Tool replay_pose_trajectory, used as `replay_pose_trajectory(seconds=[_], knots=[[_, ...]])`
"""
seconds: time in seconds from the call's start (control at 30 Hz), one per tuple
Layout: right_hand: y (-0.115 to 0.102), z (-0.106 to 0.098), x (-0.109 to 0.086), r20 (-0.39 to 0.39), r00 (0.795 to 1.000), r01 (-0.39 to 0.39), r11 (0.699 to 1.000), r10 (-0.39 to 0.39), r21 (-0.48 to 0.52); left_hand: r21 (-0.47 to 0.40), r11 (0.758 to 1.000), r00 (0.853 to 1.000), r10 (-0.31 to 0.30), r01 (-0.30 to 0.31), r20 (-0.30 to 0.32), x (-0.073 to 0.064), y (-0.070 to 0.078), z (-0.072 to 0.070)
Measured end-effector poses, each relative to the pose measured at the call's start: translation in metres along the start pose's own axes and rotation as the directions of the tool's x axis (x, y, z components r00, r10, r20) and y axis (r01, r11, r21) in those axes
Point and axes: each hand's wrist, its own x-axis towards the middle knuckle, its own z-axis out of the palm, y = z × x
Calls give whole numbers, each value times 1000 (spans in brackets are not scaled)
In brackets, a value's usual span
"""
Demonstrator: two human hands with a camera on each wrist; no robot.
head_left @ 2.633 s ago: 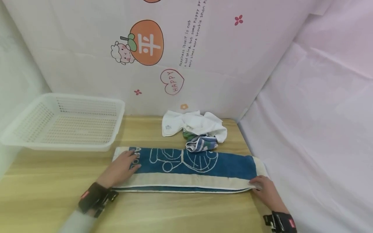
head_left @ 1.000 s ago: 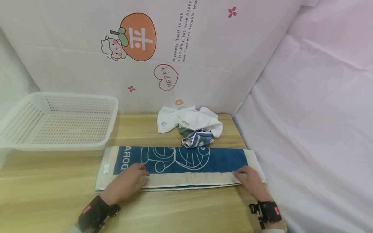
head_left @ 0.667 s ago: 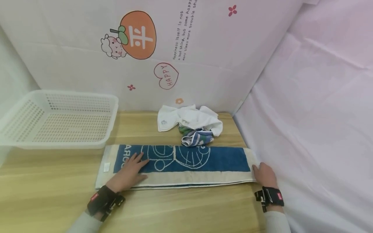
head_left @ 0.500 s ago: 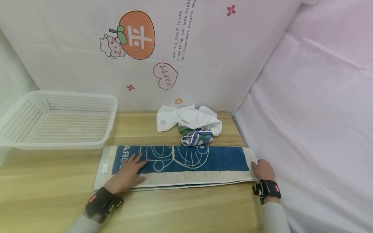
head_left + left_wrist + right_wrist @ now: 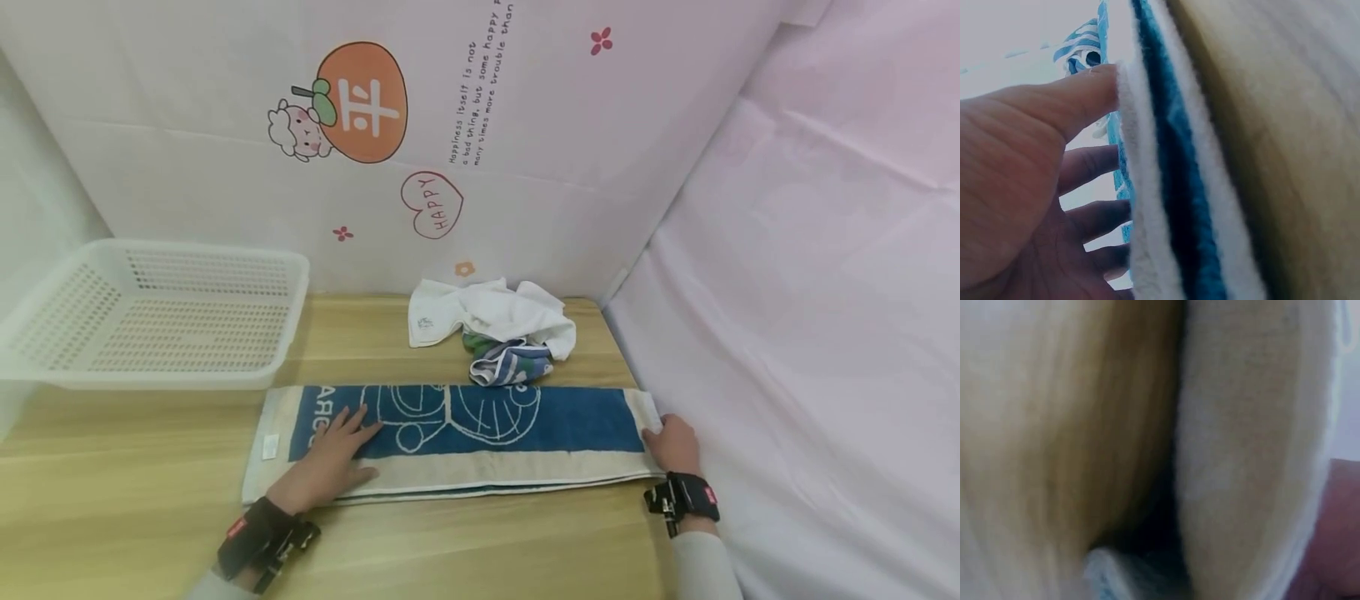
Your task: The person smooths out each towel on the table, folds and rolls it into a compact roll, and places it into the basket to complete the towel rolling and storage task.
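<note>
A long folded towel [image 5: 585, 421], blue with cream borders and a white cartoon outline, lies across the table in the head view. On its left part rests my left hand [image 5: 330, 454], fingers spread over the top. The left wrist view shows the thumb and fingertips against the top layers, and a blue gap between the folds. At the towel's right end, my right hand [image 5: 673, 444] grips the short edge with curled fingers. In the right wrist view, the cream border [image 5: 1241, 450] bows up with a dark gap beside it; only part of the hand shows.
A white perforated plastic basket [image 5: 288, 350] stands at the back left of the wooden table [image 5: 450, 550]. Behind the towel lie a crumpled white cloth [image 5: 510, 312] and a blue-striped cloth [image 5: 513, 362], which meets the towel's back edge in this view. White sheeting walls the back and sides.
My right hand has let go of the front right corner, moved inward, then out to the towel's right end. My left hand shifted, uncovering the left end and its white tag.
</note>
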Motion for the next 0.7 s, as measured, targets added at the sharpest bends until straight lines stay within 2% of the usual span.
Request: replay_pose_trajectory(seconds=[0.3,0.43,0.6,0.7], knots=[[-11,5,-2,84,994,-64,998,64,-4,-15,998,998,-59,59,-6,-7,-1,-5],[-13,5,-3,112,992,-50,999,49,-1,-5,998,998,-56,56,-15,-7,-3,-3],[-14,-13,-6,103,994,-33,999,31,15,40,999,999,-18,19,-35,-1,-1,5],[-14,-33,-7,44,999,-23,999,21,42,50,999,1000,-20,21,-15,7,5,10]])
